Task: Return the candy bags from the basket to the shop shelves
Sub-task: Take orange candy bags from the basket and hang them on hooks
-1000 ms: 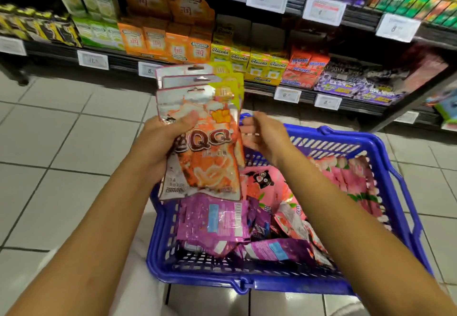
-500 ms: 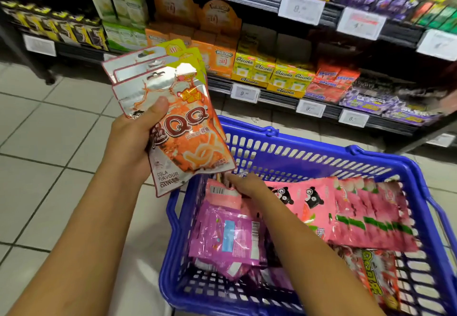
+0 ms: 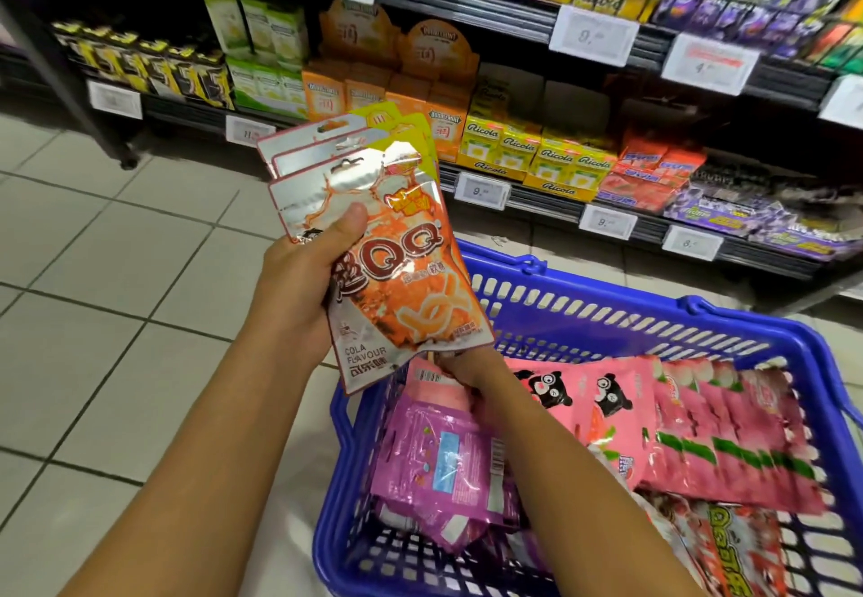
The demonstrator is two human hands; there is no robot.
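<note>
My left hand grips a fanned stack of QQ candy bags, thumb pressed across the front of the orange cola-flavour one, fingers curled behind; I hold them upright and off to the left of the basket, I think, so the hanger holes stay on top and the pile does not slide while I gather more. Behind the cola bags two or three yellow-topped ones show at the fan's upper edge. My right hand is down inside the blue basket, near its far left corner, mostly hidden under the lower edge of the stack; the fingers seem to be at the top of a pink bag, but I cannot tell whether they have closed on it or only touch it. So the two hands are close together, one above the other, each on its own work. The rest of the candy lies in the basket: purple bags heaped at the left, pink bear-printed bags and a row of pink-and-green ones overlapped toward the right. Beyond the basket stand the shop shelves, with yellow Ricola boxes and price tags along the rail; none of my bags is on them yet.
</note>
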